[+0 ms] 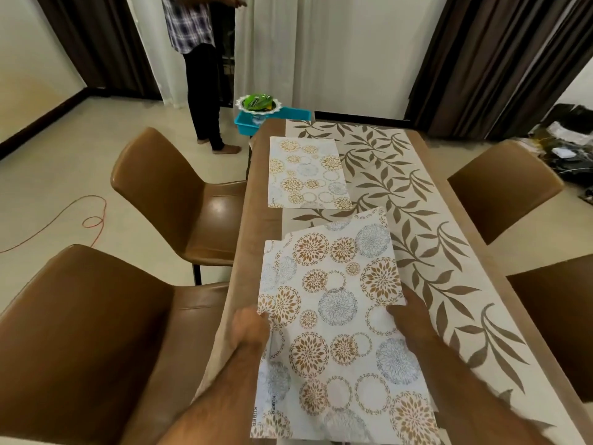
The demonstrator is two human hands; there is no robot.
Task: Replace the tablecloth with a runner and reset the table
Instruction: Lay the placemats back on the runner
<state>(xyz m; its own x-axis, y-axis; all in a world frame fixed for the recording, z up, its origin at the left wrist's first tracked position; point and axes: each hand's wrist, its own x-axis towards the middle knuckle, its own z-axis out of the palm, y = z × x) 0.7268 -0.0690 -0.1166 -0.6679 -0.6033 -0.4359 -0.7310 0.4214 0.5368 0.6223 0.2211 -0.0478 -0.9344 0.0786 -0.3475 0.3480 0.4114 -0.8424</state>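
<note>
a stack of placemats (337, 316) is held over the near end of the runner (401, 194), gripped at its side edges by the left hand (250, 329) and the right hand (407, 319). the mats seem thin, light and bendy; two-edge support is advised.

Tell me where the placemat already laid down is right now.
In the head view the laid placemat lies flat on the table's far left side, overlapping the leaf runner's left edge, beyond the placemat stack held in both hands.
</note>
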